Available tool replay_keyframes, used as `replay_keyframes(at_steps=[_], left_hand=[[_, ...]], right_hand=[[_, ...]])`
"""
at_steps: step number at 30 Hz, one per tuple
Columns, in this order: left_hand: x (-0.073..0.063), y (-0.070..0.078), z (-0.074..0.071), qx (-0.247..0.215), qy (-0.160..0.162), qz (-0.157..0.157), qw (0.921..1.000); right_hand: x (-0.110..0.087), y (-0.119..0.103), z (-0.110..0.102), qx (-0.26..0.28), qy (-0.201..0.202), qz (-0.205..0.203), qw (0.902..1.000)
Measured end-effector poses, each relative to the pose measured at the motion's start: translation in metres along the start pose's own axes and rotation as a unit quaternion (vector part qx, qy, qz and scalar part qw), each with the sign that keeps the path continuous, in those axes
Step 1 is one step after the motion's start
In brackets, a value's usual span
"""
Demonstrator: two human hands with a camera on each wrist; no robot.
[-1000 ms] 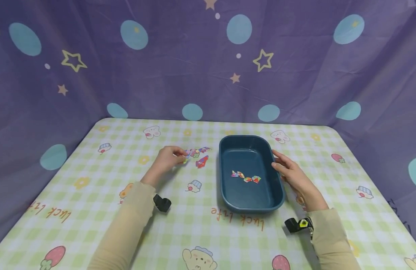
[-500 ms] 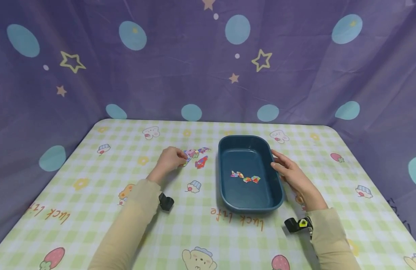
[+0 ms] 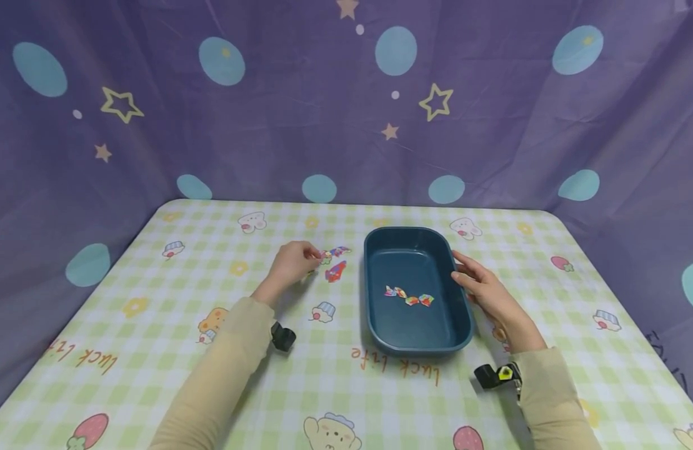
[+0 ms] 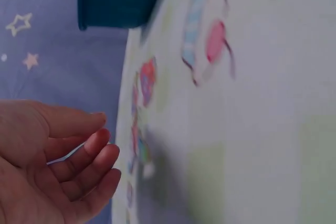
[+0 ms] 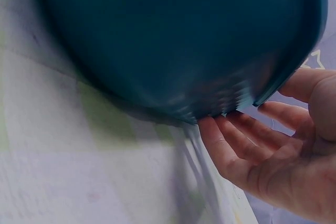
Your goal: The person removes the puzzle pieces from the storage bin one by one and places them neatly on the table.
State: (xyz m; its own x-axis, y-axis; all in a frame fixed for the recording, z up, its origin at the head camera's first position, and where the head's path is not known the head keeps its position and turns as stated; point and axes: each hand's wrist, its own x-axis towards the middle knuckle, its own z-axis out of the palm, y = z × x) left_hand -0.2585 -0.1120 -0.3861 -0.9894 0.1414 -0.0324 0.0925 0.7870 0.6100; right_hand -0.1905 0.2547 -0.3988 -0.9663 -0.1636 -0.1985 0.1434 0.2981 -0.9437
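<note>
My left hand hovers low over the left part of a small group of wrapped candies on the table, hiding some of them. In the left wrist view its fingers are loosely bent, with nothing visible between thumb and fingertips. A red candy and a purple-blue candy lie just right of the fingertips. Further right stands a dark teal rectangular tub, with a few colourful candies on its floor. My right hand holds the tub's right side, thumb at the rim and fingertips against the outer wall.
The table wears a green-and-white checked cloth with printed cartoons. A purple curtain hangs behind its far edge. Black cameras sit on both wrists, the left camera and the right camera.
My left hand has shifted to the right across the candies, now covering more of the left ones. The right hand and the tub have stayed in place.
</note>
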Motion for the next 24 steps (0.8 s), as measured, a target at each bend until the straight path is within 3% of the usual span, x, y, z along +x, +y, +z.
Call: replay_keyframes(at_steps=[13,17,24], left_hand=[[-0.008,0.06,0.013,-0.059,0.018,0.08,0.9949],[-0.014,0.08,0.023,-0.075,-0.005,0.09,0.9931],[-0.019,0.109,0.043,-0.064,-0.05,0.123,0.989]], right_hand=[[-0.001,0.0,0.001,-0.002,0.002,0.007,1.0],[-0.002,-0.001,0.001,0.002,0.0,0.009,1.0],[-0.002,-0.002,0.002,0.003,0.004,0.015,0.9999]])
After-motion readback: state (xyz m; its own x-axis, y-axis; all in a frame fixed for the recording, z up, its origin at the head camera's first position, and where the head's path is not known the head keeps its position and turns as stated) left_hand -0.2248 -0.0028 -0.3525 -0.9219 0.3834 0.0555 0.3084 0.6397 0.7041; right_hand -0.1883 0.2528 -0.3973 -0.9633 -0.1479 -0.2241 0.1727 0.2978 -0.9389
